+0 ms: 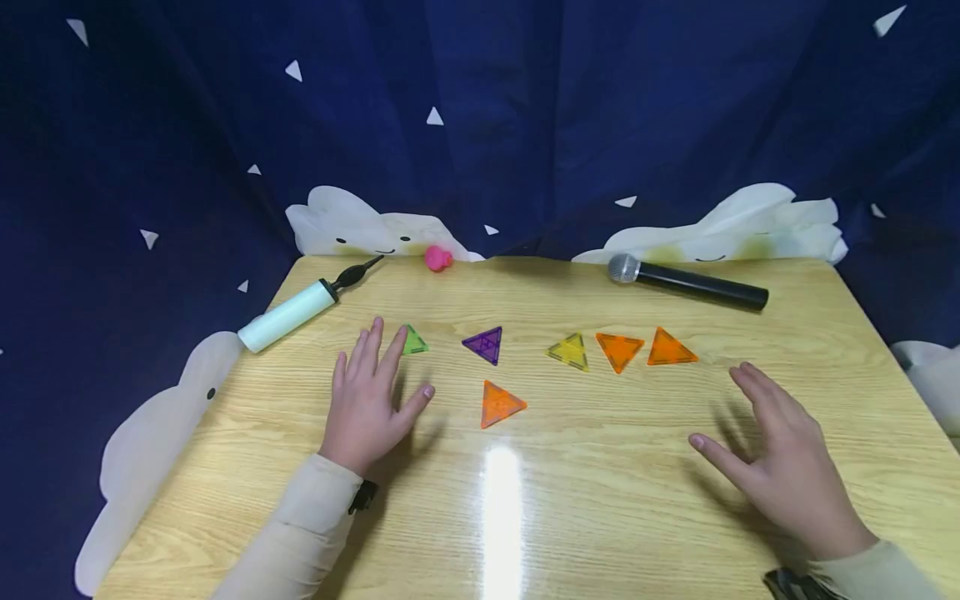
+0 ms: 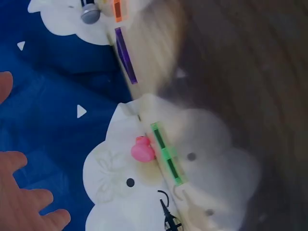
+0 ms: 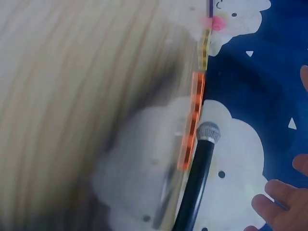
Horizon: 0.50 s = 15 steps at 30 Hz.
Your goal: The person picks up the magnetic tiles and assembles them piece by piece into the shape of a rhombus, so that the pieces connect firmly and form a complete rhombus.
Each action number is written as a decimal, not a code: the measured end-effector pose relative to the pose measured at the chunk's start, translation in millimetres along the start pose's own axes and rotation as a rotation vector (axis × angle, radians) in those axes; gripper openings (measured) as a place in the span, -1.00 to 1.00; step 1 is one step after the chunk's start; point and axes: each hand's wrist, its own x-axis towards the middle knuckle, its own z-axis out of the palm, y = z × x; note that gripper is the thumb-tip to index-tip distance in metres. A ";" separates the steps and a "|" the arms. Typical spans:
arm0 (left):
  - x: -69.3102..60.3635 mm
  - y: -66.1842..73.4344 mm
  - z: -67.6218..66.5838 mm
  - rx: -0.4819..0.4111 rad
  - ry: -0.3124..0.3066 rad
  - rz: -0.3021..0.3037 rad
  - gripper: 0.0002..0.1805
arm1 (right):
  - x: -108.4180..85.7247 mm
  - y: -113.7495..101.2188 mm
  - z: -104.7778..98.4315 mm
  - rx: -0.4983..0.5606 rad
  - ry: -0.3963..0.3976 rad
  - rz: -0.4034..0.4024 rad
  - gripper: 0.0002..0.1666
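Several translucent triangular tiles lie flat on the wooden table. My left hand (image 1: 365,408), fingers spread, is over the left side, its index fingertip overlapping the green tile (image 1: 415,341) in the head view; contact cannot be told. To its right are the purple tile (image 1: 486,344) and, nearer me, an orange tile (image 1: 500,405). Farther right come a yellow tile (image 1: 571,352) and two orange tiles (image 1: 619,351), (image 1: 670,348) side by side. My right hand (image 1: 787,467) holds nothing, fingers extended, right of and nearer than the rightmost orange tile.
A pale green pump (image 1: 288,317) with a black nozzle lies at the back left. Near the far edge sits a small pink object (image 1: 438,258). A black microphone (image 1: 697,286) lies at the back right. Behind the table (image 1: 600,517) hangs a dark blue curtain (image 1: 510,125) with white clouds.
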 end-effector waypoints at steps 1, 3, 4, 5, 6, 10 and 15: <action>-0.3 -0.4 1.5 -0.005 -0.005 -0.004 -0.10 | 0.7 -1.5 3.2 0.012 -0.001 -0.002 0.13; -0.9 -1.1 4.3 -0.021 -0.015 -0.012 -0.09 | 2.1 -5.0 9.6 0.040 0.000 0.000 0.12; -1.0 -1.5 5.8 -0.029 -0.018 -0.016 -0.09 | 2.8 -6.9 12.7 0.052 -0.003 0.003 0.11; -1.2 -1.9 7.1 -0.033 -0.022 -0.020 -0.09 | 3.6 -9.0 15.7 0.061 -0.005 0.006 0.10; -1.4 -2.3 8.3 -0.037 -0.026 -0.023 -0.08 | 4.8 -11.1 18.7 0.070 -0.005 0.007 0.09; -2.0 -4.8 13.4 -0.048 -0.029 -0.035 -0.07 | 9.8 -19.9 29.0 0.088 -0.002 0.004 0.04; -1.3 -6.9 18.5 -0.064 -0.034 -0.043 -0.07 | 15.0 -28.4 38.8 0.098 -0.011 -0.009 0.01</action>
